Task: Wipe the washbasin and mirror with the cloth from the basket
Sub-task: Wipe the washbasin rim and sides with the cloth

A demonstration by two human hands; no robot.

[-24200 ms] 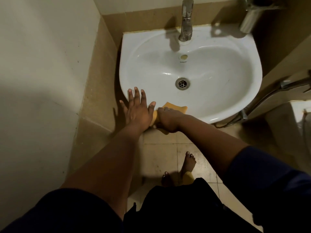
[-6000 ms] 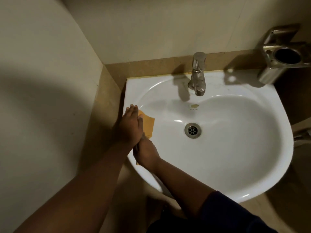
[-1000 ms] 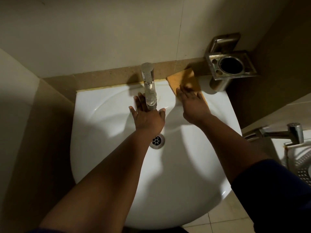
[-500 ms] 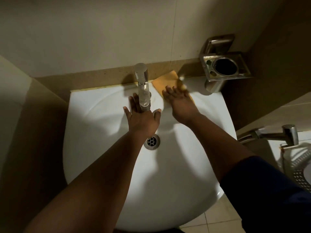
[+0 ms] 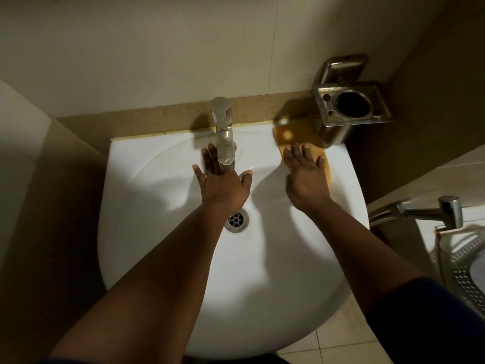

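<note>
Pressing orange cloth point(image 5: 301, 139) flat on back right rim of white washbasin point(image 5: 157, 232), right hand point(image 5: 305, 179) lies on it, fingers straight and spread. Cloth's far end reaches under steel tumbler holder point(image 5: 351, 106) on wall. Left hand point(image 5: 223, 185) open, fingers spread, resting inside bowl under chrome tap point(image 5: 223, 132). Drain point(image 5: 236, 220) just beside left wrist. Perforated basket point(image 5: 464, 269) at right edge.
</note>
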